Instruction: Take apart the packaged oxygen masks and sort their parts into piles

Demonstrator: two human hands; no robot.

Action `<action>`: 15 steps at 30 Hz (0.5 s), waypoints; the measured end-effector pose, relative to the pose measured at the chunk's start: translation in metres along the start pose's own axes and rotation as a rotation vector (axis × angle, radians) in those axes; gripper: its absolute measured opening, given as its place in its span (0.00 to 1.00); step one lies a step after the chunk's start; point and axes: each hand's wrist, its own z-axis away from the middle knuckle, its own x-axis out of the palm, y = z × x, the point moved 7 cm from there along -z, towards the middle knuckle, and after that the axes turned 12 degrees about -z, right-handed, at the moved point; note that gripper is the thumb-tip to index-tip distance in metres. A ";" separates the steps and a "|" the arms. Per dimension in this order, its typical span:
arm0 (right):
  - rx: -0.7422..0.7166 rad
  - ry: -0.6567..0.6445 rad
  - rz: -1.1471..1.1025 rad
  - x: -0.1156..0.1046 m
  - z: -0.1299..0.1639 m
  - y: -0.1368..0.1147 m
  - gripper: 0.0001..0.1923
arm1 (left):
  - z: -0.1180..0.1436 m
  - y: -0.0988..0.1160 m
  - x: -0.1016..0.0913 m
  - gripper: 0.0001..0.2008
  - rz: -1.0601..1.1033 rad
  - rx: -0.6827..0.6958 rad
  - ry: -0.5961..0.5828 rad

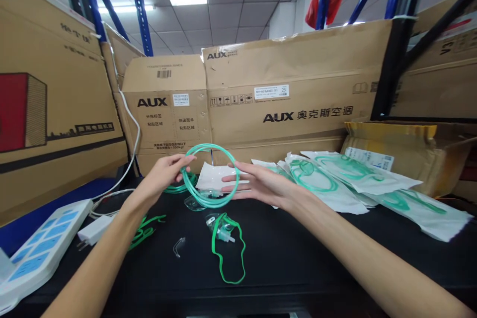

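Observation:
A coil of thin green tubing (213, 203) is held upright above the black table. My left hand (169, 169) pinches its left side between thumb and fingers. At the coil's right side, my right hand (261, 184) touches it with fingers stretched out behind the tubing and apart. Below lies a small clear mask (223, 232) with a green elastic strap (244, 253) looped toward me. A small bent clear piece (179, 247) is to its left. Behind the held coil are another green tubing coil (179, 188), partly hidden, and a clear plastic piece (194, 203).
White packets with green tubing (335, 196) lie piled at right, before an open cardboard box (391, 139). Green straps (143, 233) lie near my left forearm. A power strip (48, 243) and white plug (95, 231) are at left. Large cartons (298, 84) wall the back.

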 end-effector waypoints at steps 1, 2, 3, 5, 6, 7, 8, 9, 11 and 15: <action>0.026 0.003 -0.012 0.001 -0.011 0.005 0.17 | -0.010 -0.009 -0.006 0.25 -0.007 -0.019 0.012; 0.042 0.013 -0.016 0.001 -0.022 0.009 0.17 | -0.020 -0.019 -0.011 0.25 -0.013 -0.042 0.027; 0.049 0.025 -0.017 0.001 -0.033 0.013 0.17 | -0.028 -0.029 -0.016 0.23 -0.019 -0.069 0.041; 0.048 0.068 -0.017 0.002 -0.057 0.018 0.18 | -0.042 -0.051 -0.023 0.19 -0.033 -0.140 0.060; 0.045 0.092 -0.016 0.002 -0.068 0.021 0.19 | -0.047 -0.062 -0.026 0.17 -0.042 -0.183 0.065; 0.036 0.117 -0.015 0.002 -0.080 0.022 0.19 | -0.051 -0.073 -0.029 0.15 -0.050 -0.226 0.069; 0.023 0.136 -0.012 0.003 -0.090 0.024 0.19 | -0.054 -0.084 -0.031 0.14 -0.057 -0.270 0.073; 0.014 0.153 -0.007 0.003 -0.100 0.025 0.19 | -0.056 -0.094 -0.033 0.14 -0.063 -0.312 0.078; -0.001 0.172 0.012 0.006 -0.117 0.029 0.19 | -0.058 -0.113 -0.036 0.16 -0.072 -0.388 0.090; -0.022 0.195 0.101 0.013 -0.143 0.037 0.19 | -0.060 -0.139 -0.036 0.18 -0.089 -0.495 0.111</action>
